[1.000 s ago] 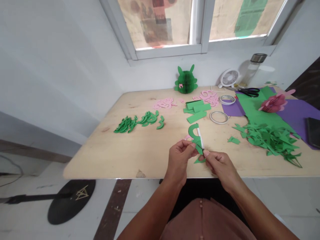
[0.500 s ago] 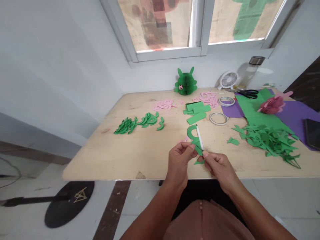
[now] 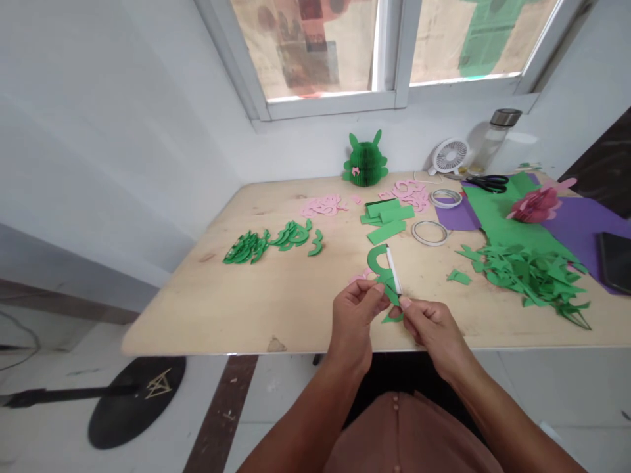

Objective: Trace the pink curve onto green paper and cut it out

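My left hand (image 3: pixel 359 305) pinches a curved green paper cutout (image 3: pixel 377 260) between thumb and fingers, just above the table's front part. Along the cutout's right side runs a slim white strip (image 3: pixel 393 268) with dark ends; whether it is stuck on or only lies against the paper I cannot tell. My right hand (image 3: pixel 432 323) is closed in a pinch at the strip's lower end, with its thumb on top. Beneath the hands lie a green scrap (image 3: pixel 392 318) and a pink paper piece (image 3: pixel 362 274), both partly hidden.
Cut green arcs (image 3: pixel 248 247) lie in piles at left. Behind are pink cutouts (image 3: pixel 325 205), green rectangles (image 3: pixel 387 217), tape rolls (image 3: pixel 430 232) and a green paper figure (image 3: pixel 365 164). Green scraps (image 3: pixel 535 276), black scissors (image 3: pixel 488 183), a fan (image 3: pixel 450 156), bottle (image 3: pixel 495 141) and phone (image 3: pixel 616 261) are at right.
Both hands keep the same hold on the cutout and strip. Only a very slight shift of the whole view shows.
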Tool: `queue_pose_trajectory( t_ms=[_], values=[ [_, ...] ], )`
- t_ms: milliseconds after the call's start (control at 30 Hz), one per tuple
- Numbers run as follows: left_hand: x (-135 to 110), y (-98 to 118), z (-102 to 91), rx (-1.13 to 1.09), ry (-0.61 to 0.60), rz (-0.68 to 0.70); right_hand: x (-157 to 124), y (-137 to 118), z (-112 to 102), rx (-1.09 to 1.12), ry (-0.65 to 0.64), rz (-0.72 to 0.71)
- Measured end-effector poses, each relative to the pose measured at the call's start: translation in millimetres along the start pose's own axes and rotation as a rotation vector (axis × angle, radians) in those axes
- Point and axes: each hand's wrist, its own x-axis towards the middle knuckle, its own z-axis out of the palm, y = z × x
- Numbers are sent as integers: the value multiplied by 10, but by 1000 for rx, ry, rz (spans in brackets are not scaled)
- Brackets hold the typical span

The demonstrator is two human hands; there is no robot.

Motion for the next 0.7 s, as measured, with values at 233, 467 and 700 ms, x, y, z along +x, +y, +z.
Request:
queue_pose_trajectory(
  t_ms=[233, 467, 700],
  values=[
    [13, -17, -14, 30, -4, 45, 3, -23, -10, 21, -30, 13],
    [7, -29, -19, 37, -12, 68, -7, -40, 1, 19, -29, -3],
    [-10, -49, -9, -2, 7, 54, -1, -44, 6, 13, -16, 5]
  ],
)
